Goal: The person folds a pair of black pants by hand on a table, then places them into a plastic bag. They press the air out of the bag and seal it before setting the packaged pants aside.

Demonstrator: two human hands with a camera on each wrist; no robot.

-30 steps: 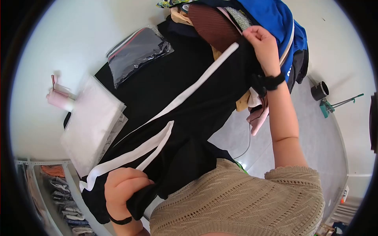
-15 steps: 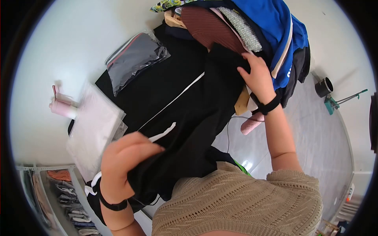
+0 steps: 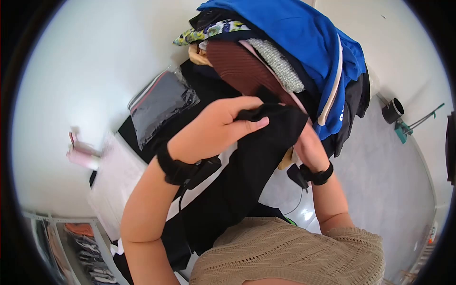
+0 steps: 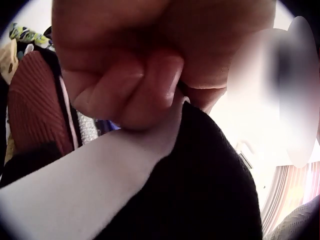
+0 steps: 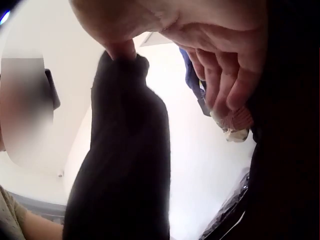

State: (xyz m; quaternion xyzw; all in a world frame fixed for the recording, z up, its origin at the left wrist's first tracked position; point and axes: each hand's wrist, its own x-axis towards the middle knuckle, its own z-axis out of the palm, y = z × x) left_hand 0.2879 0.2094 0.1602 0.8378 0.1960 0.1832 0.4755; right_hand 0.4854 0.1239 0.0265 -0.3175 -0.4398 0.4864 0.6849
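Note:
A black garment (image 3: 256, 166) with a white stripe (image 4: 100, 180) hangs across the front of the wearer and over the dark surface. My left hand (image 3: 213, 128) pinches its upper end between thumb and fingers, and in the left wrist view the fingers curl at the end of the stripe. On the other side of the cloth is my right hand (image 3: 311, 149), slightly blurred, its fingertips partly hidden behind the fabric in the head view. In the right wrist view its thumb touches a fold of black cloth (image 5: 125, 150), while the fingers (image 5: 227, 75) stay apart and loosely extended.
Beyond the hands rises a clothes pile with a blue garment (image 3: 294, 42) and a brown ribbed one (image 3: 242, 66). At left lie a grey garment in clear plastic (image 3: 161, 109), pale plastic bags (image 3: 114, 171) and a pink bottle (image 3: 83, 154). A black bin (image 3: 393, 110) stands on the floor.
My left hand has moved from the near end up to the garment's far end and grips it there. The right hand has let go of its pinch and come lower, nearer the body.

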